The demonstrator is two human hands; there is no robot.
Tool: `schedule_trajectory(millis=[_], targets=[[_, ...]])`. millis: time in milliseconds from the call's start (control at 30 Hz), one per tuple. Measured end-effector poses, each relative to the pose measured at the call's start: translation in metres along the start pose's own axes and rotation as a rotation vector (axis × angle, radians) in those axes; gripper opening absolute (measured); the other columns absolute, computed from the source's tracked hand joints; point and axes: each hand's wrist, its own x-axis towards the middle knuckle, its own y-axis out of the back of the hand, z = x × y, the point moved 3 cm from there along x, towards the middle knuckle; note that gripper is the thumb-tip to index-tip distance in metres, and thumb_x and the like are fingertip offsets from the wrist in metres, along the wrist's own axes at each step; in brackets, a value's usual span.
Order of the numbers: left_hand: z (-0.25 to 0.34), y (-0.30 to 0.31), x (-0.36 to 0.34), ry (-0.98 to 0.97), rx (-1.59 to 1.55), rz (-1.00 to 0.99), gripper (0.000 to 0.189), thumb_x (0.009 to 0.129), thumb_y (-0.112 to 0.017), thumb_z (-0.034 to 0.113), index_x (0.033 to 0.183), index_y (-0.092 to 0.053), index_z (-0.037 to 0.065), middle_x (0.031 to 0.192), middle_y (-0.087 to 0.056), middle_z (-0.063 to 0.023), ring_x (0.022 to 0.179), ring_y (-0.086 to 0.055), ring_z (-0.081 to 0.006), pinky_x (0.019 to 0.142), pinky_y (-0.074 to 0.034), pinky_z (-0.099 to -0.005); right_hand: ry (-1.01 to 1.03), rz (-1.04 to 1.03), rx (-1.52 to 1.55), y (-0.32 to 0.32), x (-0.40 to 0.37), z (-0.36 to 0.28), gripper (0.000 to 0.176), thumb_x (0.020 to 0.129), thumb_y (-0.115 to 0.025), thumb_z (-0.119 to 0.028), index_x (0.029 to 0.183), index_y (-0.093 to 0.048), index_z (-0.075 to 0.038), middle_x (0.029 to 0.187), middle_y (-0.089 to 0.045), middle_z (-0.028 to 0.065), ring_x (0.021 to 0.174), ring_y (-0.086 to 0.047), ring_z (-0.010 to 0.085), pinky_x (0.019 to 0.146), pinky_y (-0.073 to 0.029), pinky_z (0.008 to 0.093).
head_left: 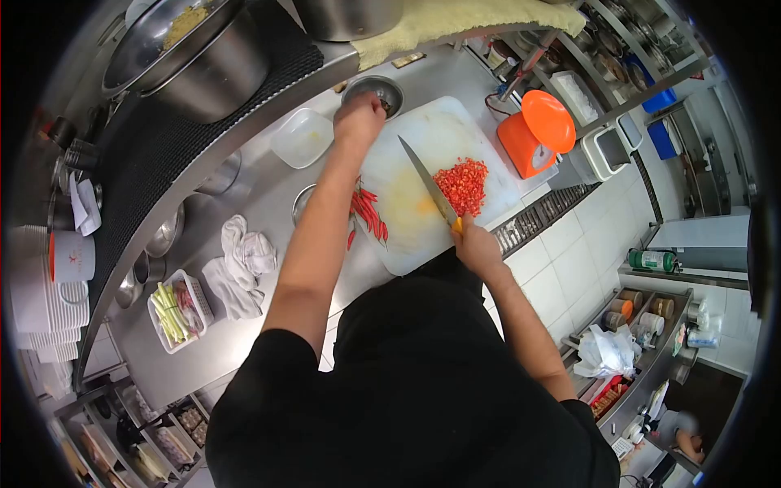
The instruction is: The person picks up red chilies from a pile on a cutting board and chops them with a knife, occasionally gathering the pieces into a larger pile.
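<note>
A large knife (429, 180) with a yellow handle is in my right hand (477, 246), its blade lying over the white cutting board (407, 242). Chopped red chili (464, 185) is heaped on the board, right beside the blade. Several whole red chilies (368, 213) lie at the board's left edge, under and beside my left forearm. My left hand (359, 119) reaches to the rim of a small metal bowl (393, 84), its fingers closed and partly hidden there. What they hold, if anything, does not show. Dark bits sit in the bowl.
An orange scale (521, 146) stands right of the board. Left of the bowl is a white dish (303, 138). White cloths (244, 264) and a basket of vegetables (181, 312) lie further left. A person (682, 435) is at the far lower right.
</note>
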Motion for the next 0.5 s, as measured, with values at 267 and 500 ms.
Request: schedule_trajectory(millis=[267, 500], targets=[[-0.037, 0.013, 0.000, -0.041, 0.012, -0.219, 0.021, 0.086, -0.070, 0.021, 0.105, -0.078, 0.013, 0.103, -0.078, -0.0105, 0.099, -0.074, -0.0314, 0.089, -0.059, -0.0420, -0.008, 0.023, -0.013, -0.006, 0.000, 0.004, 0.039, 0.101, -0.061, -0.033, 0.118, -0.050, 0.001, 0.088, -0.073, 0.0258, 0.083, -0.073, 0.0443, 0.074, -0.057, 0.0562], [-0.063, 0.024, -0.029, 0.135, 0.221, -0.373, 0.027, 0.081, -0.078, 0.031, 0.099, -0.077, 0.010, 0.102, -0.079, -0.0094, 0.094, -0.075, -0.0273, 0.085, -0.059, -0.0389, -0.031, -0.011, -0.023, -0.003, 0.003, 0.003, 0.039, 0.101, -0.062, -0.032, 0.119, -0.050, 0.001, 0.090, -0.074, 0.0255, 0.085, -0.073, 0.0440, 0.075, -0.058, 0.0552]])
